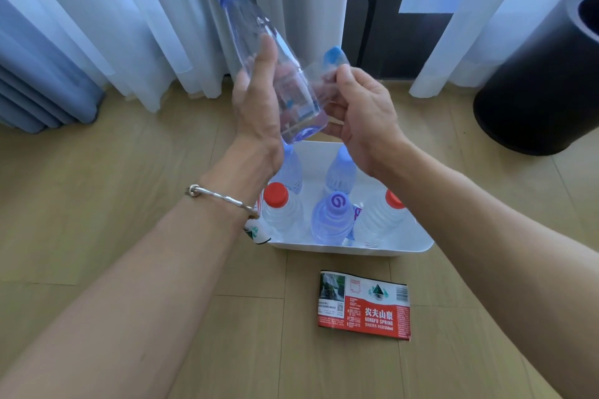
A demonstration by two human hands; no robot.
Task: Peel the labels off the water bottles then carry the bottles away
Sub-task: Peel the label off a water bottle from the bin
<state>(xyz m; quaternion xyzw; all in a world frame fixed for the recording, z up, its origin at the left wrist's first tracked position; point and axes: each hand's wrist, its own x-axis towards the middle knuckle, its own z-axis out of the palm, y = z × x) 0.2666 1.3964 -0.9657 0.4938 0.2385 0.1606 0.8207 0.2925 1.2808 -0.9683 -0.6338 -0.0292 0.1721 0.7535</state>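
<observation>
My left hand [256, 100] grips a clear water bottle [256, 26] with a blue cap, held tilted above the white bin [415, 246]. My right hand [359, 107] pinches a transparent label [327, 71] with a blue patch, partly pulled away from the bottle's right side. Several more bottles stand in the bin: a red-capped one [280, 206], a purple-capped one [334, 214], another red-capped one [382, 217] and two at the back, partly hidden by my hands. A peeled red and white label [364, 304] lies flat on the wooden floor in front of the bin.
A black cylindrical waste bin [544, 81] stands at the right by the window. White curtains [146, 16] hang along the back, with blue drapes [39, 84] at the left. Another label scrap [256, 232] lies at the bin's left corner.
</observation>
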